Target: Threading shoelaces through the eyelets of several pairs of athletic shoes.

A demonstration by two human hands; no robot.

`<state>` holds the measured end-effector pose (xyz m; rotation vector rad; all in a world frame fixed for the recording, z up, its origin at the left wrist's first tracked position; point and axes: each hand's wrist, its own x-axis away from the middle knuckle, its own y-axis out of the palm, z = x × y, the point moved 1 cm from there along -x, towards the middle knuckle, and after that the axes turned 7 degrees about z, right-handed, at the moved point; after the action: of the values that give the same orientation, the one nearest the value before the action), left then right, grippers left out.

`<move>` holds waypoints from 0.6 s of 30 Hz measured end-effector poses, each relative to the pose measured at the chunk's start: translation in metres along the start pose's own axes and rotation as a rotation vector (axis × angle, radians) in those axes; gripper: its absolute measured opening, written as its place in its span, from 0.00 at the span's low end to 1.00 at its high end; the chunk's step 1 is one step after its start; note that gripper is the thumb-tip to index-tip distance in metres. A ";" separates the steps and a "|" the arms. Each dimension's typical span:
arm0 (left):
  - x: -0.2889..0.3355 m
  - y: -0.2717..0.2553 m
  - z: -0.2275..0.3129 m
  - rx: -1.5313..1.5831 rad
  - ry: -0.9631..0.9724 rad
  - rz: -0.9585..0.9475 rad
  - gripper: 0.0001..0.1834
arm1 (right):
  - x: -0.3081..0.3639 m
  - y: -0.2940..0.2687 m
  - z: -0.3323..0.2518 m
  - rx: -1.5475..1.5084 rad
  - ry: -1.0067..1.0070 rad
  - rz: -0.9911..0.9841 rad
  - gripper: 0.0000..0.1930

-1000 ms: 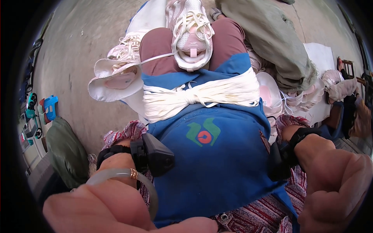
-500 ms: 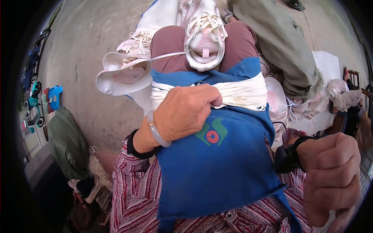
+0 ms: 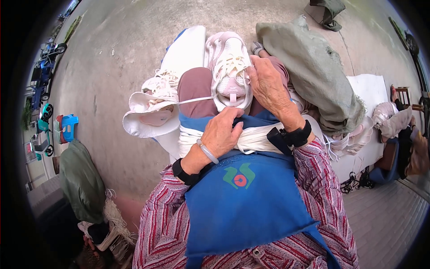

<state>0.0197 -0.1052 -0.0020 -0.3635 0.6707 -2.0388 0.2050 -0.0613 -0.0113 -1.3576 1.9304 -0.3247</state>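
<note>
A pink and white sneaker (image 3: 230,74) lies between my knees with its heel toward me, and cream laces cross its tongue. My right hand (image 3: 271,87) rests along its right side, fingers bent against the upper. Just behind the heel, my left hand (image 3: 222,133) is closed with curled fingers; what they hold, if anything, is hidden. A bundle of white laces (image 3: 257,140) stretches across my lap under both wrists, over a blue apron (image 3: 246,210). From the sneaker, a single lace runs left toward another pale shoe (image 3: 154,114) in a white wrapping.
To the right, a grey-green cloth (image 3: 313,71) partly covers more pale shoes (image 3: 356,139) on a white sheet (image 3: 369,87). At left are a green covered bundle (image 3: 80,179), hanging laces (image 3: 114,219) and a blue plastic stool (image 3: 69,127). Another person's legs (image 3: 403,139) show at far right.
My right hand has swung in from the lower right to the sneaker's side. My left hand has moved off the lace bundle, up to the heel. The view has shifted slightly.
</note>
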 end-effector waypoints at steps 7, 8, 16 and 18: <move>-0.004 0.004 -0.010 -0.100 0.038 0.064 0.20 | -0.034 0.021 0.019 -0.024 0.281 -0.190 0.27; -0.005 0.007 -0.012 -0.088 0.004 0.005 0.23 | -0.037 0.023 0.022 -0.053 0.353 -0.253 0.30; -0.012 0.019 -0.010 -0.140 -0.080 -0.059 0.25 | -0.054 0.012 0.035 -0.305 0.697 -0.320 0.30; -0.015 0.019 -0.011 -0.134 -0.091 -0.041 0.24 | -0.055 0.011 0.036 -0.383 0.830 -0.318 0.30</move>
<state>0.0349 -0.0972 -0.0217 -0.5492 0.7509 -2.0078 0.2315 -0.0005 -0.0190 -2.0051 2.5210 -0.8039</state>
